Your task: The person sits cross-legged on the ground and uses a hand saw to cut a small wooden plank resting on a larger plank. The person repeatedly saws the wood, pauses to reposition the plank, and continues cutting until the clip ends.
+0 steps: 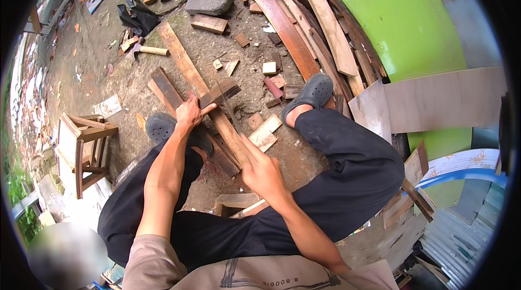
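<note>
At far left a small frame (96,132) of squared slats stands on rough, gritty ground (103,84); beyond it lies a wood-handled hammer (154,50), head leftward. The left hand (190,113) holds down the left end of a dark, grainy block (214,94), its long axis slanting up to the right. The block lies across a pale, worn plank (182,56) running from upper left to lower right. A thin metal saw (230,108) meets the block, tip up and slightly left. The right hand (266,175) is closed, seemingly round the saw's hidden handle, forefinger extended.
</note>
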A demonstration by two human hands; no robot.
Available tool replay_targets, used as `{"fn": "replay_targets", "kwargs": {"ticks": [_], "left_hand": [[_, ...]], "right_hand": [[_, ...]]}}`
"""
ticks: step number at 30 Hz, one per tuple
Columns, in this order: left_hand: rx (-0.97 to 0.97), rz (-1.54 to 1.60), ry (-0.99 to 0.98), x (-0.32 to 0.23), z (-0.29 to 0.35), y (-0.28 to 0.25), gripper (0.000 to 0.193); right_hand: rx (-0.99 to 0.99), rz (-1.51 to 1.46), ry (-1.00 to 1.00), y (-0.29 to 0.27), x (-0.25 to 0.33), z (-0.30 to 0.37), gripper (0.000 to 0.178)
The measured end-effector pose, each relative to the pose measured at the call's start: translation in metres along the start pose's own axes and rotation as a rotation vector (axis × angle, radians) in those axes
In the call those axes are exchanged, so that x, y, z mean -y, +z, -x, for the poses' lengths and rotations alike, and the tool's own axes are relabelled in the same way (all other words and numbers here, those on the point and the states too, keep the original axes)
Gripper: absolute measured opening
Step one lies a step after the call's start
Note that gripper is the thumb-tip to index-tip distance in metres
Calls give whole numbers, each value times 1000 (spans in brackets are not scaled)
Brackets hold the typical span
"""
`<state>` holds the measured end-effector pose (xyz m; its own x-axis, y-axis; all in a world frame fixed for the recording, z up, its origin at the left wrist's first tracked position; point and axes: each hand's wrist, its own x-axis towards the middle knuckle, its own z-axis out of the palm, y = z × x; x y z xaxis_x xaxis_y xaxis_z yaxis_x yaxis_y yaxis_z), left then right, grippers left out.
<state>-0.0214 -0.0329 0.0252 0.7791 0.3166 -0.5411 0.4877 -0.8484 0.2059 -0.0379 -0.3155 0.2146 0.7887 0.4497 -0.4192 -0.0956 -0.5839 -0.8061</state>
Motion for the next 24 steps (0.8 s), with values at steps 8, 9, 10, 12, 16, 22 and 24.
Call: {"fn": "replay_targets", "kwargs": {"ticks": [8, 9, 10, 12, 16, 22, 24], "left_hand": [[-61, 45, 35, -15, -6, -1, 106], [-39, 38, 25, -11, 1, 5, 103], [-19, 35, 19, -8, 7, 7, 100], [-42, 20, 10, -3, 3, -1, 96], [-92, 18, 17, -4, -1, 4, 95], [-59, 21, 34, -10, -1, 2, 95], [-36, 16, 25, -5, -1, 0, 96]], "right_hand": [[-110, 72, -44, 31, -12, -100, 59], [-45, 76, 16, 29, -7, -87, 58], [17, 83, 75, 18, 10, -59, 58], [-6, 23, 19, -1, 16, -11, 59], [-56, -2, -13, -13, 9, 16, 63], [4, 19, 133, 17, 8, -63, 61], [-19, 12, 56, 8, 6, -19, 63]]}}
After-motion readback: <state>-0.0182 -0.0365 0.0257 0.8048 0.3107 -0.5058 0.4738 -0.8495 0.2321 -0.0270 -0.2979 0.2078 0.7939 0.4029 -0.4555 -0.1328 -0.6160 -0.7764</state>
